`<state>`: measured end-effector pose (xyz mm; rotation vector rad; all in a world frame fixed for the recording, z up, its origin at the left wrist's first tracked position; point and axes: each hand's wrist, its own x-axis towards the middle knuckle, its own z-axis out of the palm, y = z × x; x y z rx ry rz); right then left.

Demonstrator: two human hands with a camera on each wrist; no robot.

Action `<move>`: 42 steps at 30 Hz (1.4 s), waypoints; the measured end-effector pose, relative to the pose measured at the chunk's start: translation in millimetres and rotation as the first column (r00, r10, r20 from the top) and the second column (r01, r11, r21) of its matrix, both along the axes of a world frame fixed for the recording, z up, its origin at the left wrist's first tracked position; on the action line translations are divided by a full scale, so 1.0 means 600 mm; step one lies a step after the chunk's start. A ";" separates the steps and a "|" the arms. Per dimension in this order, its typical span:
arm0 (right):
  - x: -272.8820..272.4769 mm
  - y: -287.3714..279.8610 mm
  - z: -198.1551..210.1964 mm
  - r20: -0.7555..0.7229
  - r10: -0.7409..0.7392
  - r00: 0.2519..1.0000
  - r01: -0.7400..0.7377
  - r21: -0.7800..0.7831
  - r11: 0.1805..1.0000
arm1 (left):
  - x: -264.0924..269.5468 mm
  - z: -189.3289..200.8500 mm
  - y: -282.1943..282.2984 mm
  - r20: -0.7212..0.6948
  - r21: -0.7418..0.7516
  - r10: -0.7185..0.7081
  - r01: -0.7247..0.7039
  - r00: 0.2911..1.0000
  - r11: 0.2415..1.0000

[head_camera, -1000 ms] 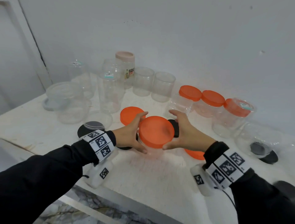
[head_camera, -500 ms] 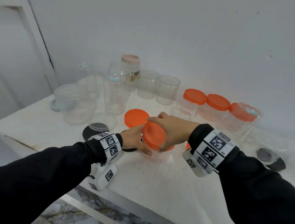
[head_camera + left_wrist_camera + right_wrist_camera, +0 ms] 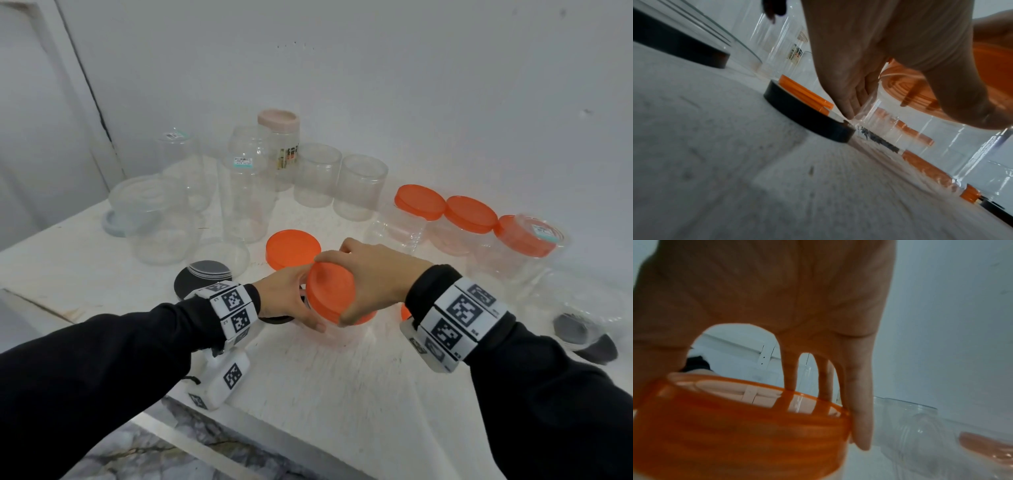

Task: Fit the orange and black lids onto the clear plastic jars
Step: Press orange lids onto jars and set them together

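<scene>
- My right hand (image 3: 371, 274) is arching over the orange lid (image 3: 330, 296), fingers and thumb curling round its rim.
- My left hand (image 3: 286, 296) is wrapping the clear jar (image 3: 920, 142) beneath, steadying it.
- The jar is standing on the white table (image 3: 308, 377), a black lid (image 3: 807, 116) just beside it.

Left hand (image 3: 869, 53) grips clear jar (image 3: 910, 138) under orange lid (image 3: 995, 68); black lid (image 3: 807, 118) lies beside jar on worktop (image 3: 715, 170).
</scene>
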<state>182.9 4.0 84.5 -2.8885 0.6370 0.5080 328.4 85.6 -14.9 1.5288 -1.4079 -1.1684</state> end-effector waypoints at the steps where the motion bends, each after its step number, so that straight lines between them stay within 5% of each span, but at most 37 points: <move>1: -0.001 0.003 -0.002 0.009 -0.016 1.000 0.017 -0.022 1.000 | 0.000 0.000 0.001 0.003 -0.004 0.002 -0.002 1.000 1.000; 9: 0.005 0.033 -0.017 0.150 -0.185 0.971 0.208 -0.158 0.965 | 0.000 -0.001 0.003 0.085 -0.023 0.029 -0.027 0.996 0.999; 13: -0.003 0.009 0.000 -0.093 -0.048 0.994 0.045 -0.035 0.998 | 0.002 0.001 0.003 0.055 0.005 0.023 -0.023 0.998 1.000; 16: -0.002 -0.002 0.009 -0.123 0.053 0.991 -0.041 0.100 0.994 | 0.003 0.003 0.003 0.025 0.014 0.004 -0.004 1.000 1.000; 25: 0.007 0.028 -0.012 0.109 -0.104 0.989 0.122 -0.177 0.977 | 0.002 -0.003 0.004 0.080 -0.006 0.020 -0.020 0.997 1.000; 28: 0.004 0.023 -0.008 -0.006 -0.085 0.996 0.081 -0.234 0.969 | 0.000 0.000 0.005 0.085 0.004 0.021 -0.022 0.996 1.000; 30: 0.000 0.010 0.000 -0.119 -0.011 0.993 0.001 -0.091 0.996 | 0.001 0.002 0.004 0.088 0.007 0.019 -0.020 0.996 1.000; 33: 0.000 0.001 0.006 -0.100 0.076 0.992 -0.069 0.076 0.995 | 0.001 0.005 0.004 0.072 0.011 0.009 -0.010 0.997 1.000; 39: 0.012 0.027 -0.015 0.038 -0.058 0.998 0.067 -0.294 0.953 | 0.000 -0.002 0.005 0.090 0.012 0.023 -0.024 0.996 1.000; 42: 0.006 0.015 -0.008 -0.008 -0.031 0.999 0.028 -0.217 0.976 | 0.000 0.003 0.006 0.105 0.022 0.037 -0.039 0.994 0.999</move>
